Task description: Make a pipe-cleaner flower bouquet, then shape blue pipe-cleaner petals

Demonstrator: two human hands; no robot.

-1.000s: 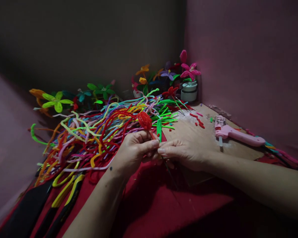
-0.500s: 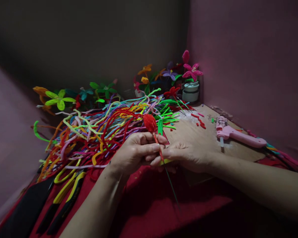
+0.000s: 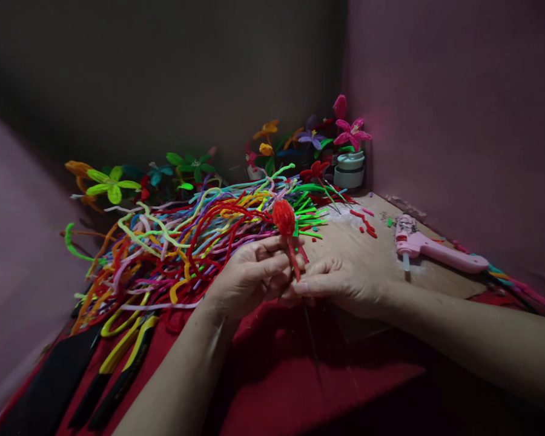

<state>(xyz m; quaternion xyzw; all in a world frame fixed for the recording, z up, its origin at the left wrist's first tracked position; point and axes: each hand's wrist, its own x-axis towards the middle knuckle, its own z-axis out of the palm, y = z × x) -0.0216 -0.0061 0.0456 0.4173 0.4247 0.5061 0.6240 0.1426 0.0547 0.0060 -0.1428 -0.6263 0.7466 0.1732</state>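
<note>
A red pipe-cleaner flower bud (image 3: 284, 218) stands nearly upright between my hands, its stem wrapped in red down to my fingers. My left hand (image 3: 257, 272) is closed lightly around the stem below the bud, its thumb against the stem's left side. Lower down, my right hand (image 3: 340, 284) pinches the stem where the red wrapping ends. A thin bare wire (image 3: 312, 339) runs down from there over the red cloth. Behind my hands, a green strip is mostly hidden by the bud.
A heap of coloured pipe cleaners (image 3: 181, 236) spreads behind my left hand. Pliers (image 3: 122, 357) with yellow-black handles lie at left. A pink glue gun (image 3: 440, 248) rests on a board (image 3: 358, 260) at right. Finished flowers (image 3: 113, 184) and a pale jar (image 3: 349, 169) line the back.
The bud has shifted slightly right and turned more upright. A yellowish strip that showed by my right fingers is out of sight.
</note>
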